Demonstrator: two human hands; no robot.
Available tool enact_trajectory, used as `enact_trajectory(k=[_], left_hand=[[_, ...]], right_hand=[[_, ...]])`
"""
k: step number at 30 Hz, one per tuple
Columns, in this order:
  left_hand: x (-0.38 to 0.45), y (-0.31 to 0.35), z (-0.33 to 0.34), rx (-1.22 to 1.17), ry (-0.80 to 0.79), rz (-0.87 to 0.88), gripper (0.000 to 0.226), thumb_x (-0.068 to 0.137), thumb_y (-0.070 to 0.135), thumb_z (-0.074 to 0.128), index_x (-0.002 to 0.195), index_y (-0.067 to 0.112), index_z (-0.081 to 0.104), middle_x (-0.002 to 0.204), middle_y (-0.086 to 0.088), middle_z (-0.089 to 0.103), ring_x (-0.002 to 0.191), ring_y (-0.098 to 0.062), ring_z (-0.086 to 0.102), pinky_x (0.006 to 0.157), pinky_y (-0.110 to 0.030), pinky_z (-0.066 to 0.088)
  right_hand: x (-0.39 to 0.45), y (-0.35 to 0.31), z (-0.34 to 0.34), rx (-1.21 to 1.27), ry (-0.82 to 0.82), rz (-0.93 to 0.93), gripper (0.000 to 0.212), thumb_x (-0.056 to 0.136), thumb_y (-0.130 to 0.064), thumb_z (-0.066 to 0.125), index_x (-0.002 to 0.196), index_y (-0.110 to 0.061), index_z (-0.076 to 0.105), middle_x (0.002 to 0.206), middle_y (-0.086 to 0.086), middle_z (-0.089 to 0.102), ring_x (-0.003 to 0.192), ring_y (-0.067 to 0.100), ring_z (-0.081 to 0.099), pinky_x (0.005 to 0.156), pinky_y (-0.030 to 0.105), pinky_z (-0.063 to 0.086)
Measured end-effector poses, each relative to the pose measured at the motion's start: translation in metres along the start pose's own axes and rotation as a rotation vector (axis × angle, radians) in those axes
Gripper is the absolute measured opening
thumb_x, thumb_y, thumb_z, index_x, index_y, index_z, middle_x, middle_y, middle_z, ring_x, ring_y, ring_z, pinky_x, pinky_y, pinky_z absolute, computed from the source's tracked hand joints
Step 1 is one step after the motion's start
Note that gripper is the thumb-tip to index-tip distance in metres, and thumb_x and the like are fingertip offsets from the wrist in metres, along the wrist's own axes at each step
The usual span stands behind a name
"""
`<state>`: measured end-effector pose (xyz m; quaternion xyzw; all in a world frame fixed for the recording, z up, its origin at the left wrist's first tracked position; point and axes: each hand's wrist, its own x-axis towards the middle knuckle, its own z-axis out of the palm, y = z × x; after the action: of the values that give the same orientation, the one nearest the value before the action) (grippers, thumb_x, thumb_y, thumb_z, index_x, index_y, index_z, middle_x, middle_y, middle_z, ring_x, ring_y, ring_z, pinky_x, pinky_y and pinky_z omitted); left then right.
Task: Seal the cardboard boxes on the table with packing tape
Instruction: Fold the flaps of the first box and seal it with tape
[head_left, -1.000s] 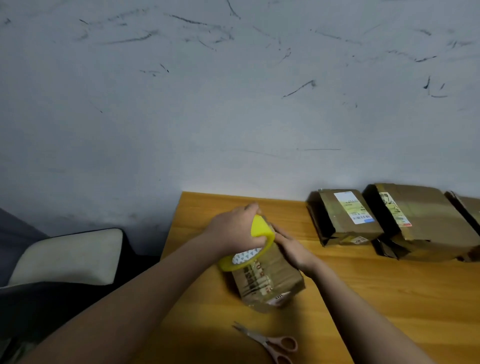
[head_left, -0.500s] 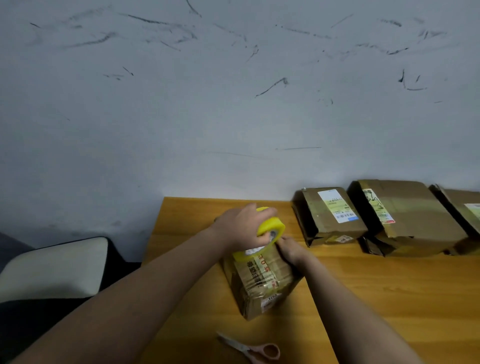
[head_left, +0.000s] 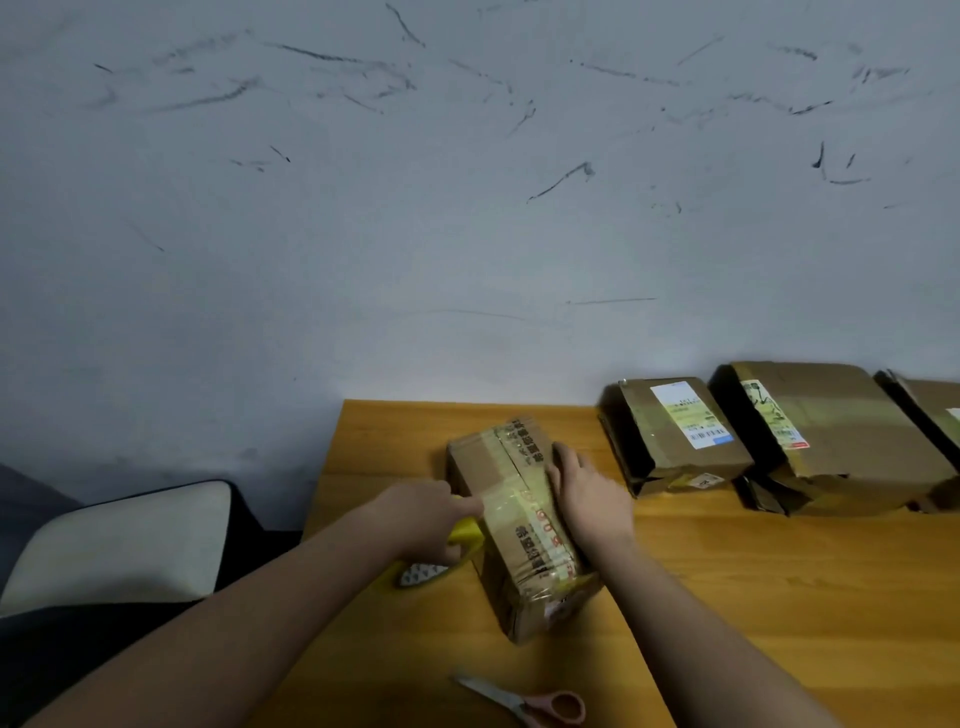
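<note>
- Small brown cardboard box (head_left: 519, 525) lies near the left end of the orange wooden table (head_left: 779, 597), strip of clear tape across its top.
- Left hand (head_left: 421, 519) grips the yellow roll of packing tape (head_left: 457, 543), fingers curled round it, low at the box's left side; likely drawing the strip down that face.
- Right hand (head_left: 587, 499) lies flat on the box's right edge, fingers straight and together, apparently steadying it.
- Pink-handled scissors (head_left: 535, 704) wait nearby, probably for the cut.
</note>
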<state>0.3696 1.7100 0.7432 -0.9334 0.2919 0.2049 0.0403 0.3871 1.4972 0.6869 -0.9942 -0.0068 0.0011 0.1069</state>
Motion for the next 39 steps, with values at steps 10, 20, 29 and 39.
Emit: enact_trajectory(k=[10,20,29,39], left_hand=[[-0.017,0.000,0.042,-0.257,0.219,-0.118,0.058,0.088,0.047,0.054,0.137,0.029,0.030,0.118,-0.004,0.053,0.096,-0.021,0.057,0.070,-0.028,0.044],[-0.023,0.059,0.064,-1.339,0.348,-0.330,0.052,0.082,0.032,0.073,0.123,0.028,0.041,0.115,0.005,0.056,0.100,-0.007,0.056,0.081,-0.021,0.045],[-0.020,0.070,0.054,-1.733,0.191,-0.635,0.032,0.096,0.032,0.054,0.119,0.011,0.046,0.099,-0.008,0.062,0.078,-0.015,0.063,0.066,-0.025,0.049],[-0.004,0.067,0.049,-1.475,0.005,-0.563,0.050,0.096,0.045,0.047,0.100,-0.003,0.061,0.070,-0.016,0.070,0.057,-0.028,0.063,0.066,-0.035,0.057]], right_hand=[[0.000,-0.057,0.016,-0.048,-0.161,0.092,0.089,0.089,-0.075,0.011,0.154,-0.018,-0.010,0.161,0.008,-0.015,0.148,0.028,-0.014,0.118,0.046,-0.006],[0.007,-0.029,-0.001,-0.230,0.093,-0.453,0.058,0.089,-0.060,0.037,0.123,-0.017,0.058,0.126,0.004,0.057,0.111,0.025,0.057,0.087,0.039,0.045],[-0.032,-0.008,0.015,-0.106,-0.079,-0.330,0.096,0.079,-0.079,-0.013,0.154,-0.023,0.009,0.159,-0.008,0.000,0.147,0.010,-0.002,0.118,0.029,-0.004],[-0.030,-0.008,0.009,-0.174,-0.143,-0.332,0.110,0.062,-0.081,-0.028,0.154,-0.024,-0.006,0.159,-0.007,-0.012,0.139,0.007,-0.020,0.113,0.029,-0.014]])
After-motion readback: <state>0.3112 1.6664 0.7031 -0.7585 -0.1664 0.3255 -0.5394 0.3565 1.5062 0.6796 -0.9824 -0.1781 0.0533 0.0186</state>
